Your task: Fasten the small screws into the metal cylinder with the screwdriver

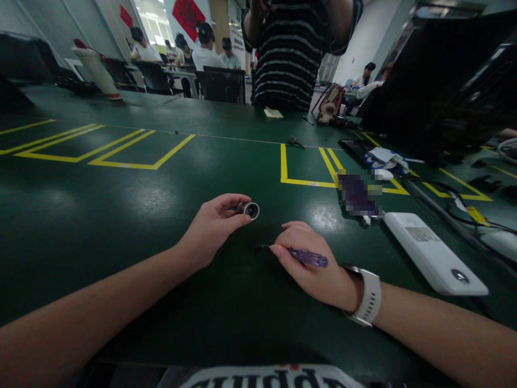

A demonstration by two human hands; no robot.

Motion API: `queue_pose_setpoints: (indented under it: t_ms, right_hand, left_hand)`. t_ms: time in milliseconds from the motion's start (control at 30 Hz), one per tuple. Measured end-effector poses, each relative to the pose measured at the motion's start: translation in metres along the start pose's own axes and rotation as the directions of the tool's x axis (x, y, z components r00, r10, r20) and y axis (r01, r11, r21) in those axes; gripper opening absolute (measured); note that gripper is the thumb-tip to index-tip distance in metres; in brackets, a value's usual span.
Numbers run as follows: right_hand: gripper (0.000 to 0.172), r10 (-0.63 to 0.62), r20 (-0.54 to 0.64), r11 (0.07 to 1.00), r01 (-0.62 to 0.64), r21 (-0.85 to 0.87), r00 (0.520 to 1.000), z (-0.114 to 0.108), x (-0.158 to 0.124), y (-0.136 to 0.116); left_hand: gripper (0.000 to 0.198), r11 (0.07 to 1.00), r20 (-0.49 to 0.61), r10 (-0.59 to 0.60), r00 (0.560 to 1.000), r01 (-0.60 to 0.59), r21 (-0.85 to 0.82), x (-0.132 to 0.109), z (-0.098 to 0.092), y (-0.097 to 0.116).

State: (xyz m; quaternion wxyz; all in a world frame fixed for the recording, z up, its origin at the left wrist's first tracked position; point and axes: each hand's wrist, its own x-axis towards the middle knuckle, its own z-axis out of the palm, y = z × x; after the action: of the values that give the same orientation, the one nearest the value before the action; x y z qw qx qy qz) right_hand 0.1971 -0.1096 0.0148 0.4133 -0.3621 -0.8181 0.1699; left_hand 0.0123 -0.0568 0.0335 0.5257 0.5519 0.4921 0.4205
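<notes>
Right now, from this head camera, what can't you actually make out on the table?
All in the head view:
The purple object: blurred into blocks, unidentifiable.
The screwdriver: shaft partly covered by the right hand; tip type too small.
The small metal cylinder: rear hidden by the left hand; its inside too small.
The standing person in the striped shirt: cut off by the top edge.

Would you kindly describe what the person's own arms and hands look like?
Both forearms are bare, with no sleeves in view. Neither the left hand nor the right hand wears a glove or a visible ring. The right wrist carries a watch with a white strap and a grey metal edge; the left wrist is bare.
</notes>
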Motion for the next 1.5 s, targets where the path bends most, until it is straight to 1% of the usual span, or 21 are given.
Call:
queue_pose_setpoints:
  t_ms: [133,200,233,267,333,400,467,533,600,767,833,867,933,967,1000,1067,1133,1167,1233,1333,1500]
  right_hand:
    - [0.009,-0.064,-0.112,0.998,0.066,0.016,0.992,-0.002,0.000,0.000]
    - [0.009,-0.075,-0.130,0.996,0.080,0.034,0.989,-0.002,-0.001,0.001]
    - [0.010,-0.057,-0.131,0.997,0.064,0.046,0.990,-0.002,-0.001,0.001]
    - [0.013,-0.020,-0.132,0.997,0.029,0.065,0.991,-0.001,-0.001,0.001]
    - [0.019,0.116,-0.124,0.987,-0.101,0.125,0.986,0.000,-0.001,0.004]
    - [0.024,0.288,-0.089,0.940,-0.263,0.219,0.954,0.001,0.001,0.007]
    - [0.026,0.422,-0.032,0.867,-0.393,0.306,0.906,0.001,0.003,0.011]
    - [0.027,0.486,0.004,0.817,-0.456,0.353,0.874,0.002,0.004,0.013]
    - [0.028,0.493,0.019,0.806,-0.465,0.366,0.870,0.002,0.005,0.015]
    - [0.028,0.435,0.027,0.849,-0.420,0.320,0.900,0.003,0.004,0.015]
    - [0.028,0.389,0.029,0.888,-0.384,0.252,0.921,0.002,0.003,0.012]
    - [0.029,0.343,0.020,0.920,-0.340,0.196,0.939,0.001,0.003,0.010]
    - [0.028,0.190,0.013,0.981,-0.191,0.041,0.982,-0.002,0.002,0.004]
    - [0.027,0.090,0.028,0.995,-0.088,-0.049,0.996,-0.003,0.001,0.002]
    - [0.026,-0.015,0.058,0.990,0.023,-0.139,0.998,-0.003,0.000,0.000]
    - [0.025,-0.182,0.154,0.930,0.221,-0.292,0.971,-0.002,-0.001,-0.003]
    - [0.026,-0.253,0.231,0.857,0.328,-0.397,0.940,0.000,-0.001,-0.001]
    - [0.026,-0.255,0.250,0.835,0.343,-0.430,0.934,0.000,-0.001,0.000]
    - [0.025,-0.230,0.260,0.821,0.330,-0.465,0.938,0.001,-0.001,0.003]
    - [0.023,-0.230,0.227,0.826,0.313,-0.469,0.946,0.000,-0.001,0.004]
    - [0.013,-0.342,0.052,0.843,0.331,-0.425,0.938,-0.003,-0.003,0.001]
  left_hand:
    - [0.033,1.000,0.008,0.018,1.000,-0.018,0.005,0.000,0.000,0.000]
    - [0.033,1.000,0.000,0.020,1.000,-0.020,0.006,-0.001,0.000,0.001]
    - [0.033,1.000,-0.003,0.019,1.000,-0.019,0.008,-0.001,0.000,0.002]
    - [0.033,1.000,-0.002,0.019,1.000,-0.019,0.010,-0.002,0.000,0.002]
    - [0.032,1.000,0.004,0.019,1.000,-0.020,0.012,-0.002,-0.001,0.002]
    - [0.031,1.000,0.013,0.019,1.000,-0.019,0.013,-0.002,-0.001,0.003]
    - [0.031,1.000,0.023,0.017,1.000,-0.017,0.013,-0.003,-0.001,0.003]
    - [0.030,1.000,0.020,0.007,1.000,-0.007,0.016,-0.003,0.000,0.004]
    - [0.030,1.000,0.012,0.001,1.000,-0.002,0.013,-0.003,0.001,0.005]
    - [0.029,1.000,0.017,-0.001,1.000,0.001,0.001,-0.003,0.001,0.005]
    - [0.028,1.000,0.026,0.007,1.000,-0.007,0.002,-0.003,0.000,0.004]
    - [0.028,1.000,0.031,0.015,0.999,-0.015,-0.001,-0.003,0.000,0.003]
    - [0.027,1.000,0.035,0.029,0.999,-0.029,-0.008,-0.002,0.000,0.002]
    - [0.027,0.999,0.034,0.031,0.999,-0.031,-0.012,-0.002,0.000,0.002]
    - [0.026,0.999,0.030,0.032,0.999,-0.032,-0.014,-0.002,0.000,0.002]
    - [0.026,0.999,0.018,0.030,0.999,-0.030,-0.013,-0.002,0.001,0.002]
    - [0.026,1.000,0.008,0.028,1.000,-0.028,0.000,-0.003,0.002,0.004]
    - [0.025,1.000,0.006,0.028,1.000,-0.028,0.008,-0.003,0.002,0.004]
    - [0.025,0.999,0.011,0.027,1.000,-0.027,0.021,-0.004,0.002,0.005]
    - [0.025,0.999,0.018,0.025,1.000,-0.026,0.021,-0.004,0.001,0.005]
    - [0.027,0.999,0.026,0.016,1.000,-0.017,0.034,-0.004,0.001,0.004]
